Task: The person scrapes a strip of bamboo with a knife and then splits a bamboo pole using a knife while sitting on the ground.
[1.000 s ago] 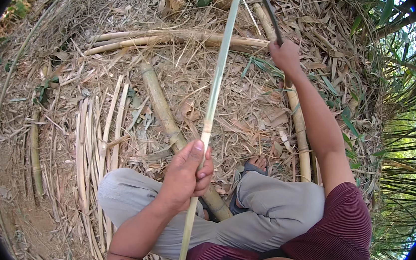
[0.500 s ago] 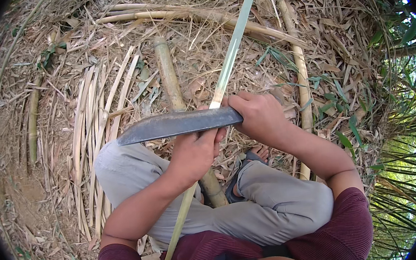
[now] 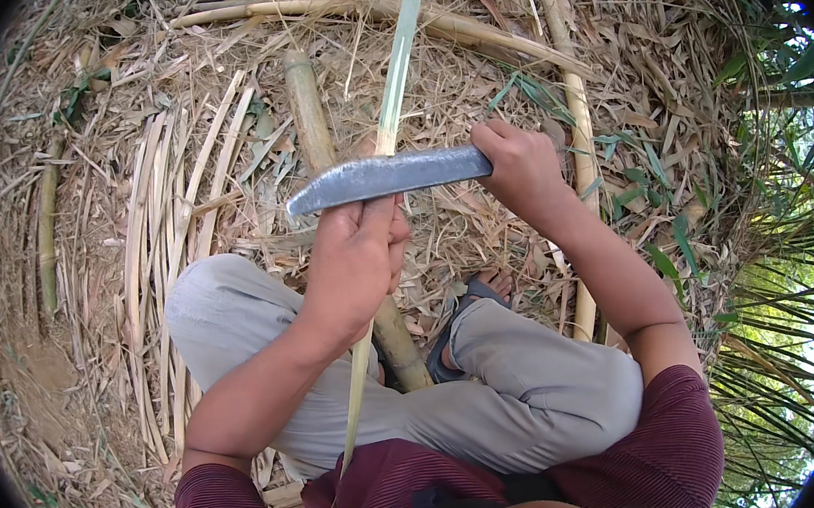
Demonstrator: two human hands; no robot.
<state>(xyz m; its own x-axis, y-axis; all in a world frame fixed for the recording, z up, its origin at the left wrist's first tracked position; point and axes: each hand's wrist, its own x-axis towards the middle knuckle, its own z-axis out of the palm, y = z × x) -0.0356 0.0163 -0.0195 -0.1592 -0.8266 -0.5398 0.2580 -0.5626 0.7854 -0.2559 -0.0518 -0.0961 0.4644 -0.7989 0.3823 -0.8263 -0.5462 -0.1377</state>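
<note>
A long bamboo strip (image 3: 399, 69), green along its far part and pale near the blade, runs from the top of the view down toward my lap. My left hand (image 3: 356, 254) is closed around it just on the near side of the blade. In my right hand (image 3: 523, 169) is a machete (image 3: 399, 174) with a broad grey blade, its tip pointing left. The blade lies across the strip, right in front of my left fingers, and hides a short piece of it. My right fingers cover the machete's handle.
Beneath my hands a thick bamboo pole (image 3: 310, 116) runs between my feet. Several pale split strips (image 3: 150, 279) lie on the left. Another pole (image 3: 579, 130) lies on the right, and curved bamboo pieces (image 3: 464, 28) lie at the far side. Dry leaves cover the ground.
The machete has moved away from me and a little right along the strip, its flat turned more upward. My left hand has moved forward; the strip's far end has swung left.
</note>
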